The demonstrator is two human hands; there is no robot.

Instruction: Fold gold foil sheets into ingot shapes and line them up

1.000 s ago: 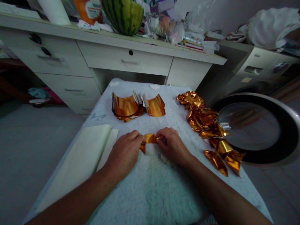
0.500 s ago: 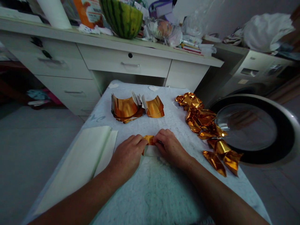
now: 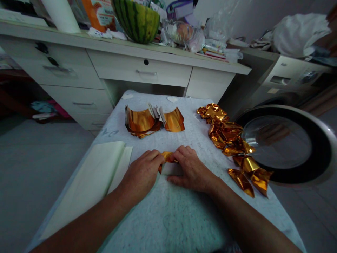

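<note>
My left hand [image 3: 143, 172] and my right hand [image 3: 191, 168] meet at the middle of a small table covered with a pale cloth [image 3: 171, 218]. Between their fingertips sits a small piece of gold foil paper [image 3: 167, 157] with a white underside, partly folded. Both hands pinch it, fingers curled and pressed onto it. Most of the piece is hidden under my fingers. Two curved stacks of gold foil sheets [image 3: 142, 121] stand behind my hands. A row of folded gold foil pieces [image 3: 231, 140] lies to the right.
A pale folded sheet [image 3: 89, 182] lies on the table's left part. A white desk with drawers [image 3: 142, 68] stands behind, bearing a watermelon [image 3: 137, 19] and clutter. A washing machine's open round door [image 3: 286, 144] juts in at the right.
My hands have drawn closer together over the foil piece, covering more of it. My right thumb now lies along its lower white edge.
</note>
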